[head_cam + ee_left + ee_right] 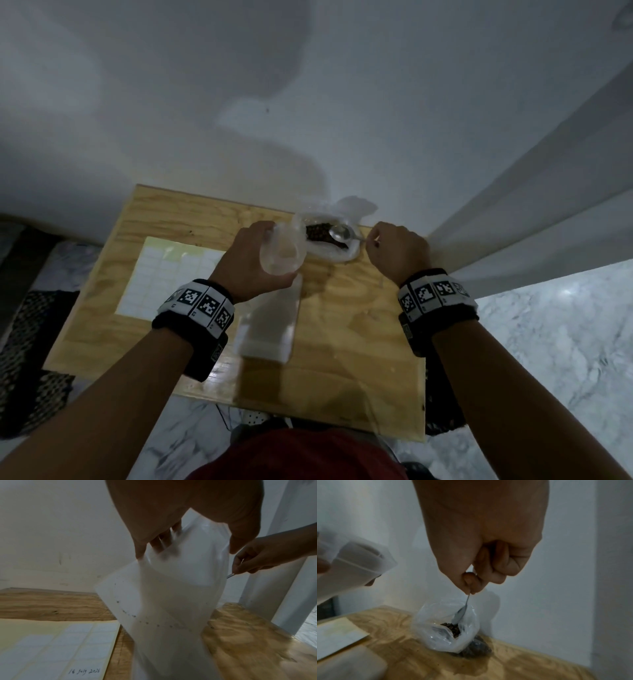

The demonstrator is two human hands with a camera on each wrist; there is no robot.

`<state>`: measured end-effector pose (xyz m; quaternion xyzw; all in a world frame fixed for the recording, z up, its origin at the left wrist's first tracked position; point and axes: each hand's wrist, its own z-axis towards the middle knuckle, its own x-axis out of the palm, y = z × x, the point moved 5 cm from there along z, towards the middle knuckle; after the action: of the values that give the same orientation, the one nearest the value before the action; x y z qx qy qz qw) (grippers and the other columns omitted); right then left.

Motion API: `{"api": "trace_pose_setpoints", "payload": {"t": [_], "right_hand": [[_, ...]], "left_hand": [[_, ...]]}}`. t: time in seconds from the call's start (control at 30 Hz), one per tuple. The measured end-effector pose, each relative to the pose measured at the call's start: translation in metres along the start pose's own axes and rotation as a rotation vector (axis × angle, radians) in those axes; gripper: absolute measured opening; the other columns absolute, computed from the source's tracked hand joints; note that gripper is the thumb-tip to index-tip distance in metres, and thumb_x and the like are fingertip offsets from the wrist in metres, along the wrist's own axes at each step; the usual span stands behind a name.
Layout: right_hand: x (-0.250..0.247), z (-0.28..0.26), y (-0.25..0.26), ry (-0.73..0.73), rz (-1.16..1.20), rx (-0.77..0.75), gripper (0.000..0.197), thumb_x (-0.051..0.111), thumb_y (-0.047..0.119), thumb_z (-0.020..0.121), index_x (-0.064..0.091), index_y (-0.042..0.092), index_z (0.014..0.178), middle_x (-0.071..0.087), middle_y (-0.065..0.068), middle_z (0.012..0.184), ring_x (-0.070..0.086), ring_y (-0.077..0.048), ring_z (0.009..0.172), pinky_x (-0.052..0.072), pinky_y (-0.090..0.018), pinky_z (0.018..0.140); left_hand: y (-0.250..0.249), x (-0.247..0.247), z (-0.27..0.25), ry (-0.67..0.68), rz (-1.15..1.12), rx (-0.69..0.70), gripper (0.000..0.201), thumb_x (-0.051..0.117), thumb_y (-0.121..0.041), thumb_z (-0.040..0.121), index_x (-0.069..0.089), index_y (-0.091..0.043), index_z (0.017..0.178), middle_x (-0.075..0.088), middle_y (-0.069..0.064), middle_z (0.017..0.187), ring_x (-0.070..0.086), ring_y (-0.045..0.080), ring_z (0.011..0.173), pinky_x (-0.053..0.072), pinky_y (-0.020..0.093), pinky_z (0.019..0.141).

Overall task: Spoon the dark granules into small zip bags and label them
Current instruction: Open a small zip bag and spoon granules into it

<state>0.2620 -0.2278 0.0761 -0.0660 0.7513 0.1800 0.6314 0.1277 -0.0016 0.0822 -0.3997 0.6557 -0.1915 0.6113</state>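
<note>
Granules (452, 628) sit in the open plastic bag (436, 632) where my right hand (397, 251) pinches the spoon (461, 613), my left hand (255, 262) gripping a small zip bag (282, 255) just beside it.

Head camera is looking steeply down onto the tabletop (342, 342) from above. Wrist cameras are peering close along each hand toward the wall, both blurred, seemingly sharing the small zip bag (171, 595) and label sheet (335, 635).
</note>
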Motion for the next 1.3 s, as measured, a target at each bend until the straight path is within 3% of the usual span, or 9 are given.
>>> {"api": "trace_pose_setpoints", "payload": {"t": [0.1,0.2,0.3,0.4,0.57,0.67,0.93,1.1,1.3], "right_hand": [[0.005,0.016,0.012,0.043,-0.13,-0.081,0.022,0.043,0.021,0.096,0.063,0.012,0.099,0.069,-0.011,0.098,0.065,-0.032,0.089,0.039,-0.029,0.065],[0.015,0.027,0.02,0.142,-0.101,-0.108,0.024,0.045,0.025,0.095,0.063,0.01,0.099,0.068,-0.01,0.099,0.065,-0.031,0.09,0.04,-0.029,0.066],[0.026,0.033,0.022,0.23,0.05,-0.048,0.025,0.049,0.028,0.092,0.068,0.011,0.094,0.07,-0.008,0.093,0.066,-0.027,0.083,0.048,-0.029,0.064],[0.036,0.035,0.022,0.287,0.256,0.041,0.023,0.053,0.025,0.089,0.072,0.011,0.086,0.072,-0.009,0.087,0.067,-0.027,0.08,0.058,-0.038,0.07],[0.054,0.04,0.016,0.304,0.482,0.133,0.025,0.058,0.029,0.086,0.071,0.007,0.087,0.072,-0.008,0.091,0.066,-0.025,0.084,0.057,-0.041,0.076],[0.058,0.039,0.008,0.274,0.603,0.177,0.031,0.061,0.026,0.086,0.07,-0.003,0.084,0.071,-0.018,0.09,0.066,-0.03,0.087,0.053,-0.041,0.077],[0.049,0.018,-0.011,0.176,0.626,0.239,0.013,0.065,0.037,0.081,0.068,0.025,0.076,0.07,0.004,0.084,0.065,-0.017,0.083,0.053,-0.033,0.077],[0.041,0.011,-0.016,0.14,0.622,0.266,0.012,0.065,0.037,0.079,0.068,0.026,0.078,0.07,0.006,0.084,0.064,-0.015,0.081,0.053,-0.032,0.076],[0.032,0.005,-0.019,0.119,0.69,0.267,0.01,0.067,0.031,0.079,0.07,0.022,0.077,0.07,0.004,0.078,0.066,-0.016,0.077,0.054,-0.033,0.074]], "left_hand": [[0.001,-0.001,0.004,-0.016,-0.008,-0.009,0.089,0.087,-0.038,0.064,0.037,-0.021,0.136,0.038,-0.007,0.118,0.039,0.011,0.111,0.039,0.028,0.089],[0.005,0.0,0.008,-0.005,-0.037,-0.041,0.096,0.079,-0.054,0.055,0.037,-0.024,0.136,0.039,-0.006,0.12,0.039,0.01,0.111,0.038,0.028,0.088],[0.008,0.0,0.011,-0.01,-0.053,-0.061,0.1,0.069,-0.064,0.048,0.037,-0.025,0.135,0.042,-0.004,0.121,0.04,0.011,0.111,0.038,0.027,0.087],[0.01,0.001,0.013,-0.03,-0.058,-0.067,0.103,0.069,-0.066,0.046,0.038,-0.023,0.134,0.044,-0.001,0.122,0.043,0.012,0.11,0.041,0.028,0.087],[0.008,0.003,0.014,-0.042,-0.05,-0.08,0.105,0.067,-0.067,0.045,0.038,-0.022,0.135,0.043,-0.004,0.12,0.04,0.009,0.11,0.037,0.024,0.087],[0.008,0.003,0.013,-0.039,-0.049,-0.093,0.106,0.068,-0.067,0.044,0.038,-0.022,0.136,0.041,-0.005,0.121,0.041,0.01,0.112,0.039,0.027,0.089],[0.004,0.007,0.012,-0.041,-0.022,-0.047,0.103,0.068,-0.065,0.047,0.039,-0.02,0.135,0.044,-0.003,0.124,0.04,0.01,0.112,0.037,0.025,0.089],[-0.001,0.01,0.007,-0.026,-0.011,0.002,0.099,0.068,-0.063,0.051,0.039,-0.02,0.135,0.042,-0.008,0.125,0.036,0.006,0.112,0.035,0.024,0.089],[-0.011,0.007,0.004,-0.024,0.007,0.015,0.087,0.086,-0.035,0.065,0.039,-0.016,0.136,0.036,-0.012,0.119,0.036,0.009,0.113,0.034,0.025,0.089]]}}
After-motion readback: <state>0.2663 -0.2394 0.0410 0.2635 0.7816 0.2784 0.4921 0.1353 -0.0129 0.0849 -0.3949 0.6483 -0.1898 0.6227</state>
